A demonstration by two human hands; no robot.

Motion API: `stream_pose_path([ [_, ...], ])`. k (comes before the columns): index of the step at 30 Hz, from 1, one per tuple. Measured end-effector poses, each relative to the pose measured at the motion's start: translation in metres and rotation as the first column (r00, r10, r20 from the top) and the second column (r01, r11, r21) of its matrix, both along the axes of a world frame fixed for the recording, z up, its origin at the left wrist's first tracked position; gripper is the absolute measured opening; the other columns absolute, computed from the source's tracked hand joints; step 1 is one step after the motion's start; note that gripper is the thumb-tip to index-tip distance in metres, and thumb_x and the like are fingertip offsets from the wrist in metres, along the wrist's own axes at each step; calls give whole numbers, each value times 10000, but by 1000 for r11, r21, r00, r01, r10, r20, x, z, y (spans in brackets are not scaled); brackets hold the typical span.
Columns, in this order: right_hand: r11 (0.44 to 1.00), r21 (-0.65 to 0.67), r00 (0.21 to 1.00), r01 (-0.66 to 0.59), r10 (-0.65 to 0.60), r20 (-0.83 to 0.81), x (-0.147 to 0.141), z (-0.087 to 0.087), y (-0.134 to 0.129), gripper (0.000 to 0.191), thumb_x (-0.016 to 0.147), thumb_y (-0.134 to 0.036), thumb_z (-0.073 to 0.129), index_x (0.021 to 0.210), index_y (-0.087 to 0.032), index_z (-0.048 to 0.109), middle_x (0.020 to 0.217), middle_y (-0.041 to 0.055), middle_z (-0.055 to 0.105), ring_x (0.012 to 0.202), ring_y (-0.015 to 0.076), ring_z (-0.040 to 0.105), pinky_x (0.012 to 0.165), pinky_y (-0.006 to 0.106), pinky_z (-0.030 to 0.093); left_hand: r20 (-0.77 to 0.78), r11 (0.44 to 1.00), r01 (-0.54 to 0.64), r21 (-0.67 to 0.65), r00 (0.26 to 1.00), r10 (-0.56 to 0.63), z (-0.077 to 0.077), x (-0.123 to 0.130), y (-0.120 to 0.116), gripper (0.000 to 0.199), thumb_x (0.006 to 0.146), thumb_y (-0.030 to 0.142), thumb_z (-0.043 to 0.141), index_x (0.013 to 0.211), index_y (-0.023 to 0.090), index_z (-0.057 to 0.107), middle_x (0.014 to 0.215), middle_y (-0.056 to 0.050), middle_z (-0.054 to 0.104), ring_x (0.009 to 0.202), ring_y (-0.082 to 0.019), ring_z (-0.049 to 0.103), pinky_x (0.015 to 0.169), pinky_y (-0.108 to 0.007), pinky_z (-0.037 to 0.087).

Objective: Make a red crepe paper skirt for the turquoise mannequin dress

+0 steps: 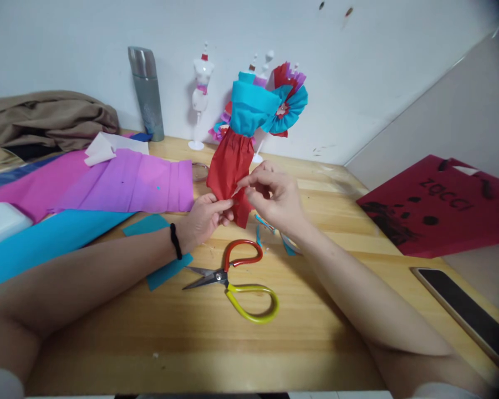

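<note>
A small doll dress form wears a turquoise crepe paper top [249, 105] and a gathered red paper skirt [232, 163]. My left hand [205, 219] grips the skirt's lower edge between thumb and fingers. Just right of it, my right hand [278, 194] is closed in a pinch at the skirt's front; a thin pale sliver shows at the fingertips, too small to name. Below the hands lie scissors [220, 276] with one red and one yellow handle, blades parted and pointing left. A ruffled paper flower [289, 105] stands beside the top.
A bare white dress form [200, 83] and a grey flask [147, 94] stand along the wall. Purple paper [149, 180], turquoise paper [66, 235] and brown cloth [54, 116] lie left. At right are a red bag [441, 205] and a phone [461, 310].
</note>
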State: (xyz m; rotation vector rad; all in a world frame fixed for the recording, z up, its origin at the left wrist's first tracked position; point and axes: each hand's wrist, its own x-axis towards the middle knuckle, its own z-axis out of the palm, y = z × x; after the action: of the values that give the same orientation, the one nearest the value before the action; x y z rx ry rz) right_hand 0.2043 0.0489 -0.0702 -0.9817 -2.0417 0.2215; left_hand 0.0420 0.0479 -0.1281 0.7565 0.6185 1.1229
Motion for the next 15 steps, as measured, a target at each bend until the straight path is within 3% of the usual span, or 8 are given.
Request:
stream_pose_path([
  [3, 979, 201, 996, -19, 0, 95, 0, -2, -5, 221, 870, -224, 537, 889, -219, 757, 808, 76, 598, 701, 194, 548, 614, 356, 438, 1, 1000, 8, 15, 1000, -8, 1, 0, 0, 104, 697, 93, 752, 717, 136, 659, 595, -10, 633, 498, -96, 555, 462, -218, 334],
  [7, 916, 402, 954, -6, -115, 276, 3, -15, -2, 245, 907, -268, 530, 919, -255, 774, 760, 85, 619, 678, 208, 530, 615, 382, 408, -3, 1000, 24, 11, 1000, -24, 1, 1, 0, 89, 712, 117, 743, 678, 149, 668, 585, -7, 621, 507, -100, 545, 472, -233, 345],
  [10, 927, 375, 926, -18, -126, 355, 8, -24, 3, 256, 941, -302, 521, 1007, -284, 767, 712, 71, 609, 666, 216, 526, 624, 395, 398, 11, 1000, 20, -5, 1000, -20, 2, 1, -1, 97, 712, 115, 753, 687, 164, 673, 600, 7, 622, 507, -93, 536, 478, -237, 345],
  [15, 950, 313, 942, 7, -111, 316, 17, -29, 4, 282, 995, -375, 512, 1139, -334, 750, 691, 56, 558, 687, 228, 524, 661, 409, 372, 21, 999, 16, -30, 1000, -15, 4, 1, -1, 93, 716, 86, 732, 705, 146, 662, 606, -3, 628, 497, -101, 554, 474, -246, 342],
])
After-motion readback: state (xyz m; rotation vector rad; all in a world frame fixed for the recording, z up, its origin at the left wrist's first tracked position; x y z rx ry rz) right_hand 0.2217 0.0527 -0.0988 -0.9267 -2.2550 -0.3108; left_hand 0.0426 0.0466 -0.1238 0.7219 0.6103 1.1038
